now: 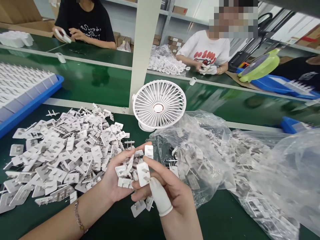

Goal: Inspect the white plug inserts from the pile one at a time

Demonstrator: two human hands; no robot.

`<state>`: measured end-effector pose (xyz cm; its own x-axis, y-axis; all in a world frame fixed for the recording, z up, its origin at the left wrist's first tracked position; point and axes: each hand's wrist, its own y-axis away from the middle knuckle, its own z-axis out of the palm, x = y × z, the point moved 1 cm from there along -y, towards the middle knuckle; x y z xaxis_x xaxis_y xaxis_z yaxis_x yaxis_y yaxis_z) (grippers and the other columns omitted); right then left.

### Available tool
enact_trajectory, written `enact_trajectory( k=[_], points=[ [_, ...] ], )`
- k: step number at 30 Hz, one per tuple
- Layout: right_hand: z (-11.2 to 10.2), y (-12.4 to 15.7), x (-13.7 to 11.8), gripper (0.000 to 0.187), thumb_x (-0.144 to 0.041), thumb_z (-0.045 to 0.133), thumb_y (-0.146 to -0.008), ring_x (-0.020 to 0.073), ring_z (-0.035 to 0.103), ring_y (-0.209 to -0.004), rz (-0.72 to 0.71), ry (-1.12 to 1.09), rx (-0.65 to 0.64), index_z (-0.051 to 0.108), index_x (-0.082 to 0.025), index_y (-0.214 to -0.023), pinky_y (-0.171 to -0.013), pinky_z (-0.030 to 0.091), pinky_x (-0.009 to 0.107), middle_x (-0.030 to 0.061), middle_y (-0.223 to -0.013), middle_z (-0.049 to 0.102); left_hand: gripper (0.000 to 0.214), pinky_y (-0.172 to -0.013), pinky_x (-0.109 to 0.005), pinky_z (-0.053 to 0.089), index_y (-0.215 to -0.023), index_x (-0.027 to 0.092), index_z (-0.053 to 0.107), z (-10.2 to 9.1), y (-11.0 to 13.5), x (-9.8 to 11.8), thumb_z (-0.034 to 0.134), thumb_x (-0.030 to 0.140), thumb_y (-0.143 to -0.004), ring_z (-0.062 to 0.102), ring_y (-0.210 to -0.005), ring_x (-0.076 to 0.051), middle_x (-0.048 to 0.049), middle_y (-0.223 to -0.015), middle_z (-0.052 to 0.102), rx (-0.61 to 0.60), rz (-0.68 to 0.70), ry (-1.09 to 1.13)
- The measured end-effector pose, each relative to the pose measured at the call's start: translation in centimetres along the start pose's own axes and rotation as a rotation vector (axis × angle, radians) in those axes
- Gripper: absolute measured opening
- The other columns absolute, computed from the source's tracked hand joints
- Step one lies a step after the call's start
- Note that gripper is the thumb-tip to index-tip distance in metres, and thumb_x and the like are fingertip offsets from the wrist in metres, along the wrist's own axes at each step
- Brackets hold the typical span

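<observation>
Cupped in my left hand [112,180] are several white plug plates [125,182] with metal prongs. Between the fingers and thumb of my right hand [172,193] is one white plug plate [143,174], its prongs turned toward me; the thumb wears a white finger cot [160,197]. Both hands are close together, the right fingers in front of the left palm. A loose plate [138,208] lies on the table just below them. To the left spreads a large heap of similar plug plates [57,156].
A white fan [159,105] stands behind my hands by a post [142,50]. Clear plastic bags [207,146] of plug plates lie right. A blue tray [32,105] holds rows of pronged parts at left. Across the divider, co-workers [87,25] handle white parts.
</observation>
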<state>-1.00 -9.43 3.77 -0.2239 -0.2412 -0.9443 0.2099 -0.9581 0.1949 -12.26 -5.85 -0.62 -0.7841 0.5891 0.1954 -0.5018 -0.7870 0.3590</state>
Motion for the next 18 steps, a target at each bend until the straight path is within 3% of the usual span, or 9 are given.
enact_trajectory(
  k=[6,18],
  points=[
    [0.2,-0.2,0.3,0.034,-0.021,0.056,-0.077,0.0169,0.062,-0.067,-0.061,0.123,-0.012,0.059,-0.024,-0.11,-0.065,0.051,0.03,0.0018,-0.073,0.063,0.036,-0.035,-0.023,0.04,-0.114,0.021,0.056,-1.1,-0.5,-0.1,0.048,0.031,-0.081,0.053,-0.04,-0.015,-0.0032,-0.061,0.06,-0.023,-0.02,0.027],
    [0.3,0.3,-0.4,0.035,-0.022,0.058,-0.078,0.0173,0.064,-0.075,-0.12,0.353,0.063,0.056,-0.027,-0.112,-0.061,0.051,0.024,0.0022,-0.084,0.064,0.036,-0.034,-0.023,0.038,-0.115,0.02,0.056,-0.6,-0.4,-0.2,0.04,0.031,-0.084,0.044,-0.032,-0.012,-0.0018,-0.051,0.057,-0.053,-0.031,0.023]
  ],
)
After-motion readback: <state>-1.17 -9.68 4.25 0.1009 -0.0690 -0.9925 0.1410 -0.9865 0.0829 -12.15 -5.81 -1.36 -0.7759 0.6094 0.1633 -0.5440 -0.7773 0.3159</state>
